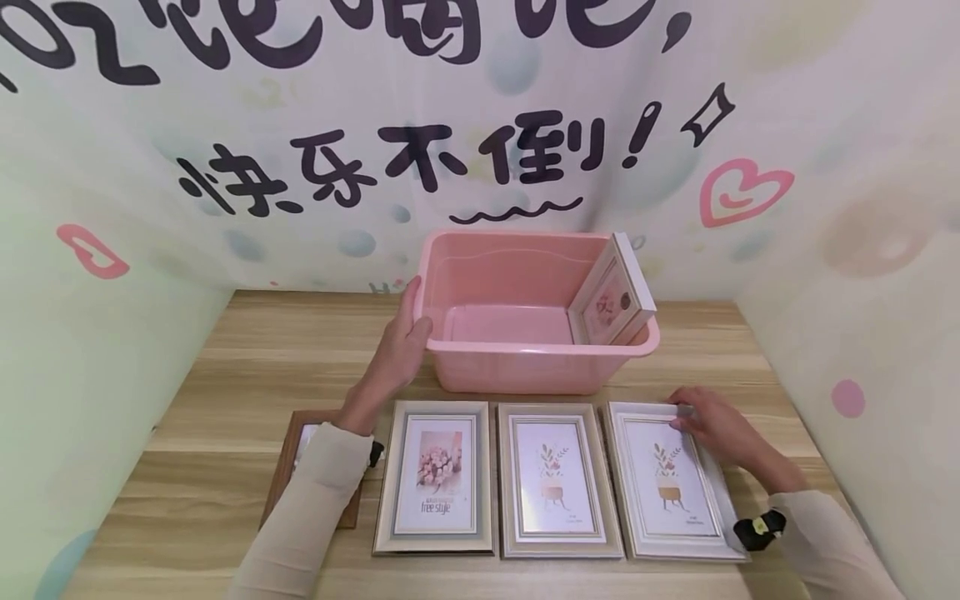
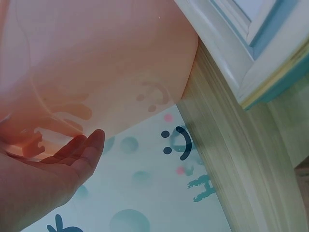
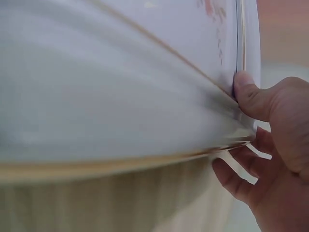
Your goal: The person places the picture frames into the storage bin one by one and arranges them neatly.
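Backdrop (image 1: pixel 810 75) reads “快乐不倒!”, one frame (image 1: pixel 435 479) “free style”; left fingers (image 2: pixel 91 150) clamp a tub (image 1: pixel 517 371), right fingers (image 3: pixel 256 102) another frame (image 1: pixel 670 487).

white frame (image 3: pixel 116 106) blurred, cut off (right wrist view)

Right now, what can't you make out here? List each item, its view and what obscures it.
Head: much of the brown frame, behind the left sleeve.
Head: tops of the upper wall writing, cut off by the picture's top edge.
Head: caption on the rightmost frame, too small to read.
Right wrist: most of that frame's print, cut off by the top edge, the rest blurred.
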Available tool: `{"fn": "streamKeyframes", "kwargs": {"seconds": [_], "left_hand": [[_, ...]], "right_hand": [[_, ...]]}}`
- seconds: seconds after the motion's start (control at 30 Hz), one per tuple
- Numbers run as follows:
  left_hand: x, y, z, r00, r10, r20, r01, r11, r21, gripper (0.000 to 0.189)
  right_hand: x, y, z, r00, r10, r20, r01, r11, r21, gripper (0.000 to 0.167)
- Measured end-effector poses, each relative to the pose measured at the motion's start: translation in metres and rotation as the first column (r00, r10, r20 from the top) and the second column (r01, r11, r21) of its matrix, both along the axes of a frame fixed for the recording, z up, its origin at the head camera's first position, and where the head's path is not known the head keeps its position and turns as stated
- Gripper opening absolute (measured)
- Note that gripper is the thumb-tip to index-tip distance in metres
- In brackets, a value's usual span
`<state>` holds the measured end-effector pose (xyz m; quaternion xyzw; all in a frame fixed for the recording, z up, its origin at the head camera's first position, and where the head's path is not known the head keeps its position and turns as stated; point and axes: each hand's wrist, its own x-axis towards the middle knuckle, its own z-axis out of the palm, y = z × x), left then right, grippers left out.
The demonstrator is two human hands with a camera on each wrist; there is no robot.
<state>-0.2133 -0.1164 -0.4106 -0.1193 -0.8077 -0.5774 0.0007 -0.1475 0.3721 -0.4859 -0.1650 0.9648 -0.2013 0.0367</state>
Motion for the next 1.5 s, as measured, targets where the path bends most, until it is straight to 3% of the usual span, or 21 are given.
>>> {"fn": "streamKeyframes", "kwargs": {"seconds": [0.2,0.5,0.73,0.93,1.1,1.3,1.4,1.5], "left_hand": [[0.001,0.000,0.001,1.000,0.008,0.004,-0.008,1.000,-0.018,0.065],[-0.001,0.001,0.000,1.000,0.012,0.012,-0.012,1.000,-0.013,0.065],[-0.001,0.002,0.000,1.000,0.010,0.007,-0.010,1.000,-0.016,0.065],[-0.001,0.001,0.001,1.000,0.007,0.005,-0.007,1.000,-0.008,0.065],[0.000,0.000,0.002,1.000,-0.013,0.001,0.013,1.000,0.011,0.065],[-0.002,0.000,0.001,1.000,-0.023,0.013,0.023,1.000,0.019,0.065],[-0.002,0.000,0.000,1.000,-0.020,0.011,0.020,1.000,0.010,0.065],[-0.001,0.000,0.000,1.000,-0.013,0.005,0.013,1.000,0.003,0.065]], "right_hand": [[-0.002,0.008,0.023,1.000,-0.012,0.027,0.015,0.995,-0.101,0.027],[-0.004,0.025,0.051,0.999,0.025,0.027,-0.020,0.987,-0.159,0.036],[-0.002,0.031,0.069,0.985,0.081,0.151,-0.037,0.961,-0.273,0.028],[0.000,0.032,0.082,0.966,0.169,0.197,-0.091,0.931,-0.354,0.019],[0.002,0.032,0.089,0.938,0.267,0.219,-0.162,0.900,-0.404,0.020],[0.006,0.032,0.103,0.872,0.373,0.317,-0.200,0.863,-0.465,0.017],[0.009,0.029,0.112,0.840,0.433,0.327,-0.240,0.837,-0.492,0.024],[0.013,0.024,0.122,0.832,0.473,0.289,-0.302,0.823,-0.481,0.037]]}}
